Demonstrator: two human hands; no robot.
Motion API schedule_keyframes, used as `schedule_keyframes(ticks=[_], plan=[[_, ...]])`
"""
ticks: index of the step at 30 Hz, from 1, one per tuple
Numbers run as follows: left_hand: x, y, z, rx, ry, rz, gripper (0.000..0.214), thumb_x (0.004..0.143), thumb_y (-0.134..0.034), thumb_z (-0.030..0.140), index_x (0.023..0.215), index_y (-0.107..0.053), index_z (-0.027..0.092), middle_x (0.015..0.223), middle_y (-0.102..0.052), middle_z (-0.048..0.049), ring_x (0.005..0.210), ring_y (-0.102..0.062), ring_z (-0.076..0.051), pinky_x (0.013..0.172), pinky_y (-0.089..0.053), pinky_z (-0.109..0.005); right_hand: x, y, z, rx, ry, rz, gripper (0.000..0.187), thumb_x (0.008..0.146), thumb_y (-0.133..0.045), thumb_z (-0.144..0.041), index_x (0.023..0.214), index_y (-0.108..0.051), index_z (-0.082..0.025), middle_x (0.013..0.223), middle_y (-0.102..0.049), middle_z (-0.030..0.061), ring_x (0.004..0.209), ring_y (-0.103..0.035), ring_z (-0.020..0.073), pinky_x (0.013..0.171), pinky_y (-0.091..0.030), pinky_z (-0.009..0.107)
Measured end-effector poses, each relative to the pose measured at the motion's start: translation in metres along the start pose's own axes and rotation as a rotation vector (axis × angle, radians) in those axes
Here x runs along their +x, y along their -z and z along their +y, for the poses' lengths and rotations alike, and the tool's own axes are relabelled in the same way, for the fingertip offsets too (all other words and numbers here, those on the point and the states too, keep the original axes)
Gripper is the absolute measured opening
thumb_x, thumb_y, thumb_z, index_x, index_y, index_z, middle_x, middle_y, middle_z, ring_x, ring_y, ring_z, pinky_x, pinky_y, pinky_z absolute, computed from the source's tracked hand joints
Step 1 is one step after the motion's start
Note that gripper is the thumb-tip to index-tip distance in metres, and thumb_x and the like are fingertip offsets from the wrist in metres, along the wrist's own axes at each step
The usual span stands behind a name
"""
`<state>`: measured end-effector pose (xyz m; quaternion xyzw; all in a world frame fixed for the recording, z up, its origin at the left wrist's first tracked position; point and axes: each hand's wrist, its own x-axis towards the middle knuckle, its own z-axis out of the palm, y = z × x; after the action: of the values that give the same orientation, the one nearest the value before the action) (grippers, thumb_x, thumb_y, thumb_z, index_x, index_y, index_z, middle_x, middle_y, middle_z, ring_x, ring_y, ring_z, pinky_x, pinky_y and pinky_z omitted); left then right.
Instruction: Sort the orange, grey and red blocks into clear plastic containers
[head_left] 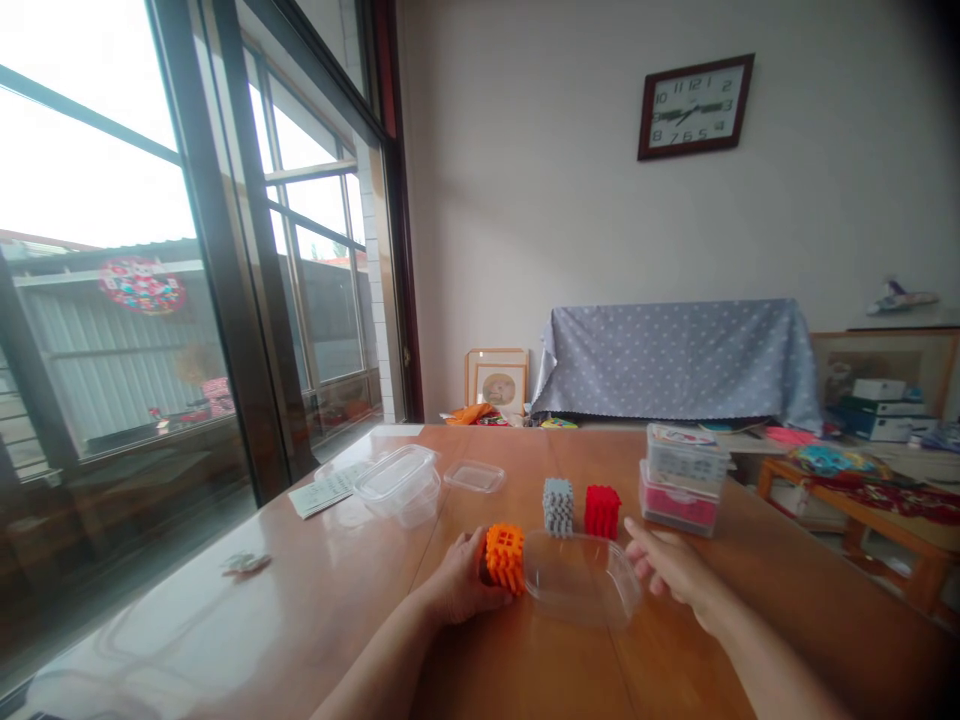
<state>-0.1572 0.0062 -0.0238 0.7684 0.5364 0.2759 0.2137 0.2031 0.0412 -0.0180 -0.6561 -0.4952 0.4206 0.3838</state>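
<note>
My left hand (466, 580) is wrapped round a stack of orange plastic building pieces (505, 558), near the tabletop. Right beside that stack lies a clear plastic container (581, 580). At the container's right edge is my right hand (664, 565), its fingers apart and nothing seen in them; whether it touches the rim I cannot tell. Behind the container stand a grey stack of similar pieces (558, 506) and a red stack (603, 511), side by side.
Two lidded clear boxes (684, 480) are piled at the right, the lower with pink contents. Left of centre are empty clear containers (397, 485), a flat lid (475, 476) and a printed sheet (322, 492). A small crumpled packet (246, 563) lies at the left of the wooden table (360, 590).
</note>
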Motion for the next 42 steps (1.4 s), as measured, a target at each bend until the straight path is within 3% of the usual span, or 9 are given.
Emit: schedule_keyframes(ticks=[5, 10, 23, 32, 37, 42], plan=[[-0.002, 0.0, 0.003, -0.005, 0.038, 0.014, 0.083, 0.059, -0.088, 0.038, 0.133, -0.056, 0.023, 0.127, -0.06, -0.0108, 0.118, -0.055, -0.032, 0.106, -0.044, -0.042, 0.007, -0.003, -0.018, 0.002, 0.079, -0.055, 0.048, 0.081, -0.058, -0.067, 0.07, -0.06, -0.02, 0.049, -0.055, 0.0002, 0.041, -0.044, 0.0114, 0.044, -0.027, 0.024], [0.001, 0.0, -0.001, -0.029, -0.009, 0.017, 0.076, 0.059, -0.088, 0.033, 0.129, -0.058, 0.024, 0.125, -0.061, -0.0085, 0.117, -0.055, -0.031, 0.104, -0.045, -0.039, 0.015, -0.021, -0.007, 0.035, 0.043, -0.079, 0.05, 0.08, -0.055, -0.069, 0.065, -0.053, -0.022, 0.041, -0.045, -0.0031, 0.037, -0.037, 0.0104, 0.043, -0.024, 0.023], [0.003, 0.002, 0.005, -0.031, -0.001, -0.001, 0.078, 0.063, -0.087, 0.032, 0.134, -0.056, 0.024, 0.128, -0.061, -0.0095, 0.119, -0.056, -0.03, 0.106, -0.046, -0.04, 0.013, -0.012, 0.004, -0.03, 0.063, -0.1, 0.059, 0.085, -0.046, -0.075, 0.07, -0.057, -0.02, 0.045, -0.052, -0.0012, 0.038, -0.042, 0.0109, 0.045, -0.029, 0.025], [-0.007, 0.014, 0.007, -0.241, 0.016, -0.015, 0.111, 0.062, -0.092, 0.046, 0.155, -0.035, 0.027, 0.151, -0.048, -0.0142, 0.138, -0.046, -0.036, 0.117, -0.037, -0.05, 0.023, -0.008, 0.012, 0.001, 0.026, -0.125, 0.058, 0.085, -0.051, -0.076, 0.075, -0.06, -0.019, 0.05, -0.056, 0.0004, 0.041, -0.046, 0.0119, 0.042, -0.025, 0.024], [-0.012, 0.038, 0.032, -0.188, -0.033, 0.008, 0.081, 0.079, -0.079, 0.05, 0.15, -0.044, 0.031, 0.153, -0.048, -0.0099, 0.137, -0.048, -0.032, 0.114, -0.042, -0.048, 0.025, -0.008, 0.014, -0.005, 0.031, -0.129, 0.064, 0.087, -0.044, -0.079, 0.077, -0.06, -0.019, 0.052, -0.056, -0.0003, 0.042, -0.048, 0.0116, 0.042, -0.025, 0.022], [-0.004, 0.058, 0.062, 0.034, -0.145, 0.034, 0.064, 0.08, -0.075, 0.03, 0.14, -0.054, 0.03, 0.146, -0.056, -0.0072, 0.132, -0.052, -0.031, 0.114, -0.043, -0.047, 0.026, -0.009, 0.016, -0.016, 0.061, -0.137, 0.065, 0.087, -0.043, -0.08, 0.078, -0.061, -0.018, 0.052, -0.056, -0.0004, 0.041, -0.049, 0.012, 0.042, -0.026, 0.023]])
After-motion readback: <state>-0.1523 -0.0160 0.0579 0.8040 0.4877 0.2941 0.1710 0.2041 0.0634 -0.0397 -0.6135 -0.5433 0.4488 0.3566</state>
